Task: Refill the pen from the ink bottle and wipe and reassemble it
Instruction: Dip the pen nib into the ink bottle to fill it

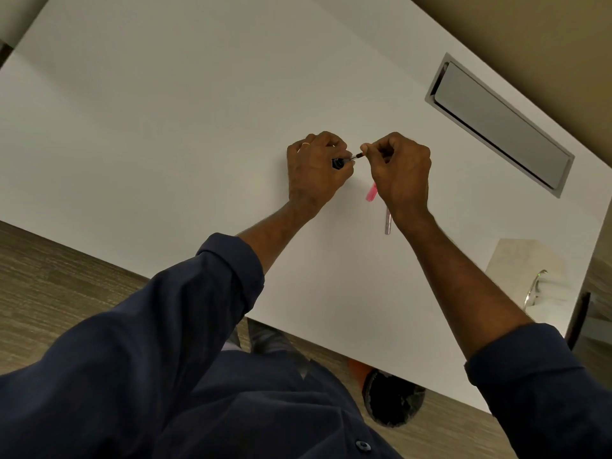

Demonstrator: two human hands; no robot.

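My left hand (pixel 316 167) is closed around a small dark ink bottle (pixel 338 163) on the white table (pixel 165 127); only its black neck shows. My right hand (pixel 399 168) pinches the end of a thin pen part (pixel 357 157), whose other end points into the bottle's mouth. A pink pen piece (pixel 371 192) lies on the table just under my right hand. A silvery pen piece (pixel 387 221) lies beside my right wrist, partly hidden by it.
A grey metal cable hatch (pixel 496 124) is set into the table at the far right. A tissue box (pixel 526 273) stands at the table's right near corner. The table's near edge runs diagonally, with floor and a dark bin (pixel 392 400) below.
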